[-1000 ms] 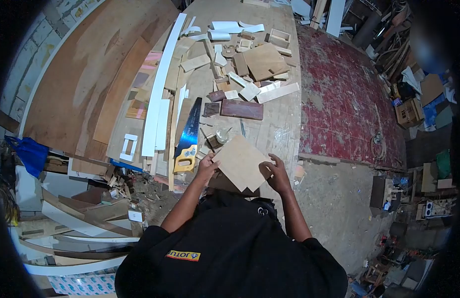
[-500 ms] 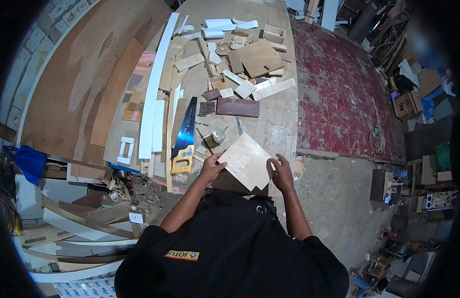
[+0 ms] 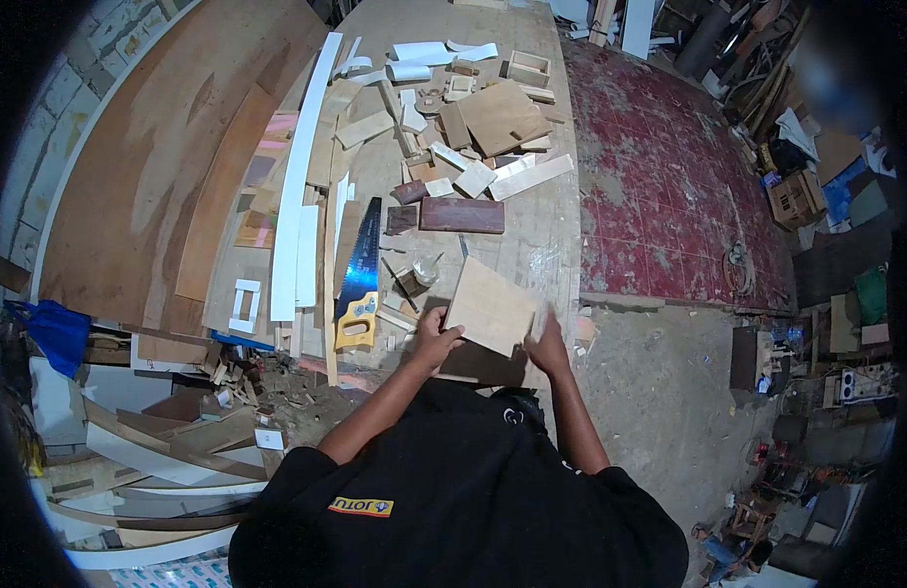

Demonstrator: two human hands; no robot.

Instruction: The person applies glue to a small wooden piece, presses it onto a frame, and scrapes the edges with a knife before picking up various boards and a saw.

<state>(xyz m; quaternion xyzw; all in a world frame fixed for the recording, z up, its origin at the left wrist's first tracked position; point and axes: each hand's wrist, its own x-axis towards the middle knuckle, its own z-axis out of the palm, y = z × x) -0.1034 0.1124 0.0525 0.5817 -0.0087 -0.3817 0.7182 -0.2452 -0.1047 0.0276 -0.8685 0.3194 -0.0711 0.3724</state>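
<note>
A thin, pale square of plywood (image 3: 490,306) is held tilted above the near end of the workbench. My left hand (image 3: 436,343) is closed on its lower left edge, thumb on the face. At the lower right edge, my right hand (image 3: 547,348) grips the same piece; its fingertips are blurred. Just beyond my left hand stands a small jar (image 3: 427,270) with a thin stick in it. A dark slim tool (image 3: 398,282) lies beside the jar. To the left rests a handsaw (image 3: 359,274) with a yellow handle, its blade pointing away from me.
Farther up the workbench (image 3: 541,235) lie a dark red wooden block (image 3: 462,215), a larger plywood offcut (image 3: 507,118) and several scraps. Long white strips (image 3: 306,176) run along the left side. A big brown sheet (image 3: 159,157) leans left. Red tiled floor (image 3: 659,186) lies right.
The plywood has turned and tilted between my hands, and its near edge has lifted. My right hand has moved down along its right side. The camera view has shifted slightly.
</note>
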